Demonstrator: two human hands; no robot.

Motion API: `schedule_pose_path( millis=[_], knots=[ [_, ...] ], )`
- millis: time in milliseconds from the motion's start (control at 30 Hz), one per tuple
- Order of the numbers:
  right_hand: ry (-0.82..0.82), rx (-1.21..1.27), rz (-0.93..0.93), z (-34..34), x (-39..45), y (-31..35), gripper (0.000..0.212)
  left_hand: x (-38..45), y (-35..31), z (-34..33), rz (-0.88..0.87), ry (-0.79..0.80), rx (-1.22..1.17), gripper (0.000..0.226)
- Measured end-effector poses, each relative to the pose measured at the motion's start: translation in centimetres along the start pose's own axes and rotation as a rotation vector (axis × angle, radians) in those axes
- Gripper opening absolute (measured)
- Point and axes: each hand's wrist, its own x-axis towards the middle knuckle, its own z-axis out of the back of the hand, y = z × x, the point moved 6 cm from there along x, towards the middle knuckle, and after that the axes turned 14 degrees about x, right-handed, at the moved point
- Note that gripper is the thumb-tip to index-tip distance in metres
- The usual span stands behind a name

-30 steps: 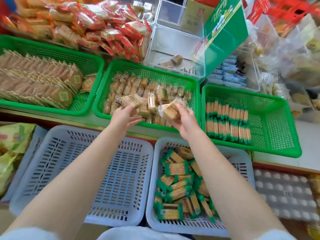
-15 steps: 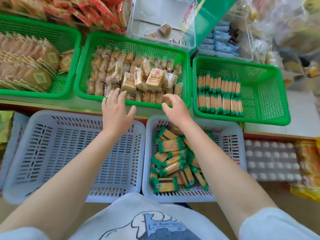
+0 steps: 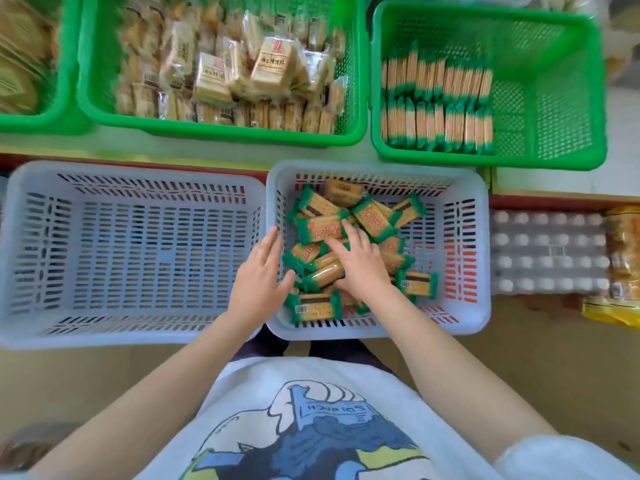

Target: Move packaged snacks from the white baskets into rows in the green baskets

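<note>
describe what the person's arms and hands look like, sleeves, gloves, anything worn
Both hands are bare: no gloves, and no rings, watch or bracelet show on the left hand or the right hand. The forearms are uncovered up to short white sleeves at the picture's lower corners. The sleeves belong to a white T-shirt with a cartoon print in blue, black and yellow on the front.

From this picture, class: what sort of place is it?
Probably a small shop's snack display: green baskets holding packets in rows, a white basket of loose biscuit packets, shrink-wrapped bottles alongside.
</note>
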Motion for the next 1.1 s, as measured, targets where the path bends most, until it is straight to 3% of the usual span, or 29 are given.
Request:
schedule_pose_path(
  millis=[133,300,400,567,667,767,867,900,967,1100],
  knots=[
    [-0.103,0.018,0.015,0.1,-0.2,0.4,0.073,-0.1,-0.2,-0.1,0.028,0.025,-0.050,0.074],
    [-0.097,-0.010,-0.067,-0.3,-0.3,-0.8,0.083,-0.2,-0.2,-0.1,0.026,0.030,-0.081,0.073],
    [-0.080,0.016,-0.115,-0.7,-0.4,-1.3,0.078,-0.4,0.0,0.1,0.015,0.038,-0.076,0.073],
    [-0.097,0.459,-0.195,1.3,-1.3,-2.1,0.075,-0.5,-0.1,0.7,-0.021,0.083,-0.149,0.071],
    [-0.201,0.887,-0.276,3.9,-3.6,-2.0,0.084,-0.4,-0.2,2.0,0.022,0.046,-0.219,0.074],
    [-0.235,1.304,-0.246,5.7,-5.1,0.1,0.080,-0.5,-1.8,4.3,0.101,-0.062,-0.570,0.073],
    [-0.019,1.387,-0.136,6.0,-4.9,3.9,0.078,-0.1,-3.8,4.9,0.227,0.098,-1.259,0.053],
    [0.011,1.354,-0.101,6.2,-4.6,4.8,0.073,0.2,-3.7,5.0,0.264,0.127,-1.382,0.048],
    [-0.054,1.282,-0.099,6.9,-4.0,4.7,0.054,0.6,-2.5,5.0,0.323,0.113,-1.418,0.040],
    [-0.346,1.067,-0.226,7.7,-2.0,1.1,0.028,0.2,0.4,3.9,0.414,0.118,-1.450,0.030]
  ],
)
